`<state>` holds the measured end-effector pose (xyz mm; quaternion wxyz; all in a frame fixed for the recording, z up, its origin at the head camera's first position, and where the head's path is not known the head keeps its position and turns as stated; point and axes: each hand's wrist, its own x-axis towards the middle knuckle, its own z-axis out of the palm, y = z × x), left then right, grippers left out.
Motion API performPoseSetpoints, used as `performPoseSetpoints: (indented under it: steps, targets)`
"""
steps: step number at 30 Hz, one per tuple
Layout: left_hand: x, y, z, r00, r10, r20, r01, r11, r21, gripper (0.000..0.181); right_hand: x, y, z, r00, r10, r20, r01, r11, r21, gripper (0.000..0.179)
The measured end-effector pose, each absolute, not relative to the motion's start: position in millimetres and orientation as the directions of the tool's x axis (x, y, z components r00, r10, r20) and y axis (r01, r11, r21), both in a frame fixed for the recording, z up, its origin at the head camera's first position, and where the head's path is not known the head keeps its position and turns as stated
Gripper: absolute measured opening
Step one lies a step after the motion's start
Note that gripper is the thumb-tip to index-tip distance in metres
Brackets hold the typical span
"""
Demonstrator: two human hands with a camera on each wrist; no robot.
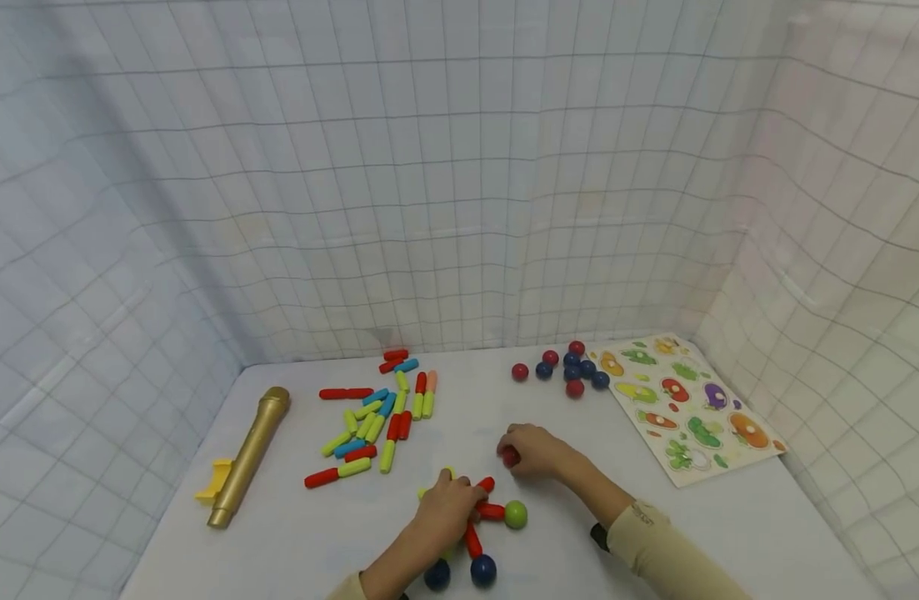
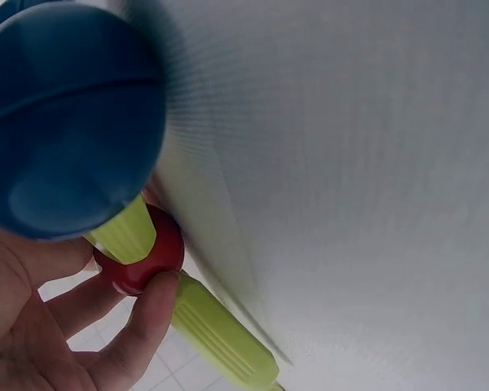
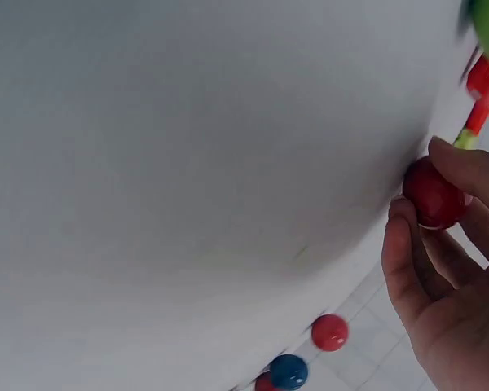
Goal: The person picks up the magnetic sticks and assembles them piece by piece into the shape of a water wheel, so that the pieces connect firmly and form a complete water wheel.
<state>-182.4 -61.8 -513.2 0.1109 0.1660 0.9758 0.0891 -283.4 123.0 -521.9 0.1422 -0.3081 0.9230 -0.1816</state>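
Observation:
My left hand (image 1: 447, 510) covers the middle of a figure built of rods and balls lying on the table. In the left wrist view its fingertips pinch a red ball (image 2: 168, 248) joined to yellow-green rods (image 2: 220, 330). Large in that view looms a blue ball (image 2: 69, 122) on one rod's end. Red rods (image 1: 473, 540) stick out from under the hand, one tipped by a green ball (image 1: 515, 514), another by a dark blue ball (image 1: 483, 570). Just right of the figure, my right hand (image 1: 537, 452) pinches a loose red ball (image 3: 432, 194) between thumb and fingers, close over the table.
Loose red, blue and yellow-green rods (image 1: 369, 421) are scattered left of centre. Several red and blue balls (image 1: 571, 372) gather at the back, beside a vegetable picture board (image 1: 691, 408). A gold microphone (image 1: 249, 458) and a yellow piece (image 1: 216, 482) lie far left.

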Motion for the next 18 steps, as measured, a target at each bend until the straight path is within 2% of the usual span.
performPoseSetpoints:
  steps: [6,10,14,18]
  targets:
    - [-184,-62,-514,-0.921,0.347,-0.180,0.308,0.928,0.211,0.020,-267,109,-516,-0.722,-0.662,-0.203,-0.542,0.723,-0.428,0.029]
    - [-183,-59,-516,-0.918,0.346,-0.192,0.307,0.929,0.204,0.020,-259,106,-516,-0.695,-0.694,-0.188,-0.584,0.698,-0.415,0.022]
    - [-183,-58,-518,-0.917,0.348,-0.194,0.315,0.932,0.181,0.018,-256,107,-516,-0.685,-0.712,-0.157,-0.618,0.681,-0.392,0.014]
    - [-184,-59,-518,-0.913,0.362,-0.189,0.334,0.928,0.166,0.020,-256,108,-515,-0.686,-0.711,-0.154,-0.620,0.682,-0.389,0.013]
